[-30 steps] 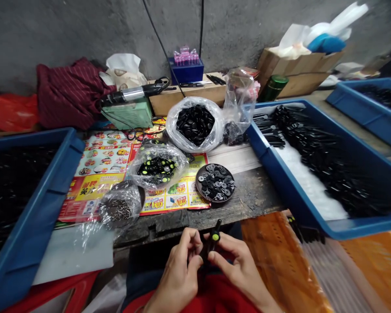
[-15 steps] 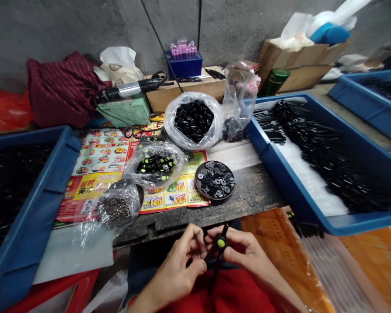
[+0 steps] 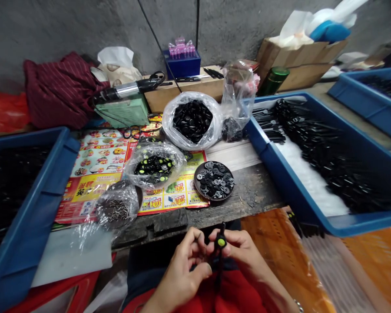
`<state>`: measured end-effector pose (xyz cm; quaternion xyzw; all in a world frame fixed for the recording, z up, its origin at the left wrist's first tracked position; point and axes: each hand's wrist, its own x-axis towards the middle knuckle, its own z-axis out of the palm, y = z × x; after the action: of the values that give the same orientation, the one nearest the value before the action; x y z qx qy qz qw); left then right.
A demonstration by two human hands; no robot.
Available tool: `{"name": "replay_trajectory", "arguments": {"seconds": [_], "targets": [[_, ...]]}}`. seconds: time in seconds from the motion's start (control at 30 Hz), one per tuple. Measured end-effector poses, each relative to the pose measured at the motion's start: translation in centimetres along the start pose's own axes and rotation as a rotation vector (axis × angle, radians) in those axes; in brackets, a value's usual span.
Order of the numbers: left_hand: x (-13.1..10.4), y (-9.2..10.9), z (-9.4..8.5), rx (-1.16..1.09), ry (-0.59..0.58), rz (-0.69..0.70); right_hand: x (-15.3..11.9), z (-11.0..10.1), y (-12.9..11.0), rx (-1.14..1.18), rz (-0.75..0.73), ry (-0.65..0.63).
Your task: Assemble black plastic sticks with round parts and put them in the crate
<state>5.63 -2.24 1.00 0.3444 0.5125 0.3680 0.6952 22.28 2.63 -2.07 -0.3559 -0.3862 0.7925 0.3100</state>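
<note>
The green-dotted piece (image 3: 221, 242), pinched by the right hand (image 3: 243, 248), risked being knocked loose by the half-curled left hand (image 3: 186, 266), whose contents could not be told.

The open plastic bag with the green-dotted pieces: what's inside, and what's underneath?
Inside the bag are black pieces, many with yellow-green dots; any lower down are hidden. A printed sheet shows around it and seems to run underneath, but the bag covers that part.
</note>
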Motion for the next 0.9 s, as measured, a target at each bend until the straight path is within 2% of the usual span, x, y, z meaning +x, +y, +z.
{"name": "replay_trajectory", "arguments": {"seconds": [0.33,0.47,0.57,0.63,0.7,0.8,0.9], "targets": [[0.2,-1.0,0.5,-0.107,0.048,-0.018,0.5,0.7,0.6,-0.016,-0.033,0.038],[0.2,-1.4,0.8,-0.188,0.041,0.023,0.5,0.8,0.9,0.047,-0.054,0.045],[0.3,-2.1,1.2,-0.336,0.018,0.081,0.3,0.9,0.8,0.073,0.001,0.029],[0.4,-2.6,1.4,-0.352,0.041,0.112,0.2,0.9,0.7,0.055,0.006,0.014],[0.4,-2.9,1.2,-0.222,0.117,0.153,0.2,0.9,0.6,0.015,-0.013,0.061],[0.2,-2.8,0.5,0.172,0.277,0.297,0.2,0.6,0.6,-0.043,-0.041,0.215],[0.0,-2.4,-0.2,0.437,0.304,0.435,0.1,0.3,0.4,-0.106,-0.056,0.225]]}}
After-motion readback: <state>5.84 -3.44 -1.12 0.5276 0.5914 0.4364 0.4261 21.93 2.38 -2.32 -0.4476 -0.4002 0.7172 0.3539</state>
